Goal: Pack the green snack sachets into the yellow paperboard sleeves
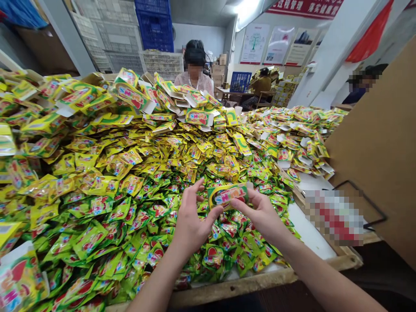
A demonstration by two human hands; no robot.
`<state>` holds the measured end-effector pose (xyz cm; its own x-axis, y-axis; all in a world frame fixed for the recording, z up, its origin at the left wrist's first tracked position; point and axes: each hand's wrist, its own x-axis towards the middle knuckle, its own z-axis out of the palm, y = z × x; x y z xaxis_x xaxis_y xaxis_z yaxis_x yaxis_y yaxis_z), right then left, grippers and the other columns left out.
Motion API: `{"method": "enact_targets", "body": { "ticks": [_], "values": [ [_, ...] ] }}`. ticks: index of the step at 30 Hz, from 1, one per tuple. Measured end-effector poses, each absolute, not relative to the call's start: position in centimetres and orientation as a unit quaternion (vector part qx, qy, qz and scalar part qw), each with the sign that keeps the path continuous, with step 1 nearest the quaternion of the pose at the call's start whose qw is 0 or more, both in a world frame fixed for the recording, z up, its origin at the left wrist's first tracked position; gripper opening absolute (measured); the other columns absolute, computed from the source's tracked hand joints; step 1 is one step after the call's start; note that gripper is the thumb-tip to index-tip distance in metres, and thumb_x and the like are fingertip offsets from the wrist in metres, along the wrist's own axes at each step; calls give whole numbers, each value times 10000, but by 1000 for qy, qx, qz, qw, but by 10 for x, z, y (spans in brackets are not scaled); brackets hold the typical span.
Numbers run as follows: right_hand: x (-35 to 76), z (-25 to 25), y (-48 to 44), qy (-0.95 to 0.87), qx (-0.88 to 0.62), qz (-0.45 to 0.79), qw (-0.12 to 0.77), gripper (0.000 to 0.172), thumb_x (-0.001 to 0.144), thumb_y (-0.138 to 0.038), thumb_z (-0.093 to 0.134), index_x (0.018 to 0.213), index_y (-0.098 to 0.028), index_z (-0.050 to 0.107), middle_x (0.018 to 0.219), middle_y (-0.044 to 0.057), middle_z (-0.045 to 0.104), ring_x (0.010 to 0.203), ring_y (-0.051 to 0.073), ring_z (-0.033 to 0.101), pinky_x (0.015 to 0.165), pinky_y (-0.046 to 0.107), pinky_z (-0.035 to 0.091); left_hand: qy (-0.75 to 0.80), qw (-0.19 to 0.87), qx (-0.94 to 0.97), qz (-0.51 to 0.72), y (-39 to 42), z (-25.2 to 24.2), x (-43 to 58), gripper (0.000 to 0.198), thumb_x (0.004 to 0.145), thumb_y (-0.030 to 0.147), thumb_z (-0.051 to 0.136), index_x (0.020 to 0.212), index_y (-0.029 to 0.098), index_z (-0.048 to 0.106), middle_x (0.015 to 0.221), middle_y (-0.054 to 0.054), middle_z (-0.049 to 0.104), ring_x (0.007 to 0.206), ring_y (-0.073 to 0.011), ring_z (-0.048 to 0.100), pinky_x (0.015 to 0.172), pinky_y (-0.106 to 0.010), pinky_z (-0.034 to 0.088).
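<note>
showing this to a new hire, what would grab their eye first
A huge heap of yellow-green sachets fills most of the view. At bottom centre, the right hand holds a yellow-green packet beside the left hand. Beyond the heap sits a person, with blue crates stacked behind.

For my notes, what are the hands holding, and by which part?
A yellow-green printed packet, held at its two short ends between the left hand and right hand.
</note>
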<state>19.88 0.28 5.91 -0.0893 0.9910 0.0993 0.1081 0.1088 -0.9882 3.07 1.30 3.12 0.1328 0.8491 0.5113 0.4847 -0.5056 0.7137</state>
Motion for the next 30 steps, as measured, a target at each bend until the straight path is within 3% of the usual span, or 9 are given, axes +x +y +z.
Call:
{"method": "enact_targets", "body": {
  "ticks": [4,9,13,16,18,22,26,28,30],
  "values": [
    [203,58,2,-532,-478,555,425,334,710,-466,691,905,-196,717,872,58,730,757,180,645,768,360,507,404,419,674,456,10,30,33,428,916,414,394,1289,218,320,847,-36,620,624,-136,584,614,-265,484],
    [194,51,-1,-548,-425,594,408,317,737,-480,661,867,-195,710,813,37,717,767,170,645,825,368,494,410,409,646,498,8,26,36,277,919,393,378,1134,227,434,823,-11,618,688,-143,593,664,-253,467],
    [192,36,-8,-558,-479,437,518,262,707,-411,711,848,-193,674,805,35,684,778,178,640,787,342,509,421,388,617,540,11,23,42,223,909,360,385,1060,216,462,933,-32,614,787,-156,596,700,-250,465],
    [206,25,-11,-484,-548,330,597,550,542,-346,832,1026,-229,600,937,28,650,746,162,637,720,314,526,423,436,604,515,9,19,48,275,912,397,378,1095,206,451,952,-43,614,809,-167,594,725,-265,467],
    [223,23,-9,-450,-563,443,533,690,487,-360,849,1104,-229,567,977,42,655,725,165,652,694,318,536,420,481,626,448,6,17,52,346,908,433,379,1145,190,446,967,-57,618,843,-185,594,765,-294,466],
    [278,40,19,-466,-587,580,320,505,495,-408,826,912,-165,674,840,73,710,689,194,660,660,326,529,424,505,686,307,-1,13,57,529,902,473,375,1336,175,322,1019,-83,614,887,-210,592,826,-357,456],
    [354,98,71,-529,-725,251,363,393,580,-375,777,886,-143,693,849,98,701,768,235,639,711,358,497,449,410,721,331,-3,10,57,590,871,422,458,1381,186,277,1245,-129,508,1150,-243,489,1001,-428,359],
    [386,129,96,-455,-789,49,410,474,673,-397,713,1036,-99,648,1051,173,658,973,296,604,831,409,454,452,377,729,351,-2,9,56,566,869,391,467,1372,197,296,1277,-134,488,1207,-251,447,1021,-452,343],
    [407,147,117,-409,-808,-22,425,573,758,-383,641,1209,-45,534,1297,257,491,1204,347,455,967,459,350,449,359,736,357,-1,7,55,548,873,374,467,1369,211,302,1303,-135,474,1221,-257,439,1011,-464,360]
  ]
}}
